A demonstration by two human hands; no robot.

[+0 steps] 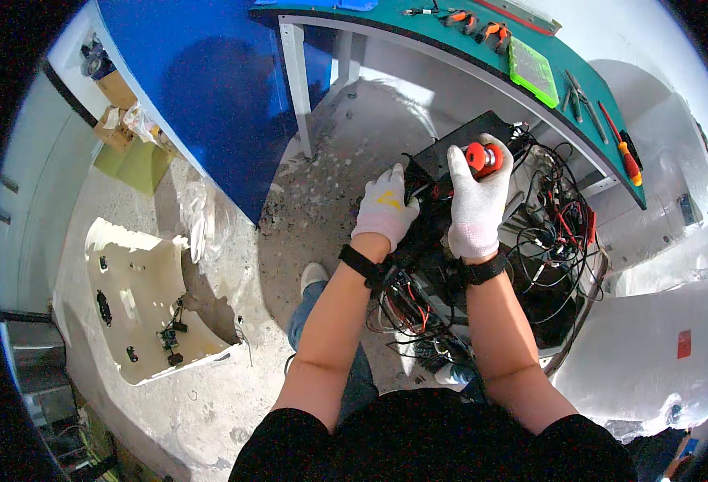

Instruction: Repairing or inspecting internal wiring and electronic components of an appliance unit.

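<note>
My right hand (480,197), in a white glove, is closed round a tool with a red, round-ended handle (483,159). The tool's working end is hidden below the hand. My left hand (386,205), gloved too, is closed at the edge of a black part (421,178) just left of the tool. Its fingertips are partly hidden, and the part's kind is unclear. Below both hands is a dark machine body, with a flat black panel (470,132) behind it. Tangled black and red cables (559,213) spread to the right, and another wire bundle (410,305) hangs between my forearms.
A green-topped workbench (418,18) runs along the far side, bearing pliers (495,34), a green case (532,71) and a screwdriver (629,161). A cream plastic shell (141,301) lies on the floor at left. A plastic-wrapped object (651,345) stands at right.
</note>
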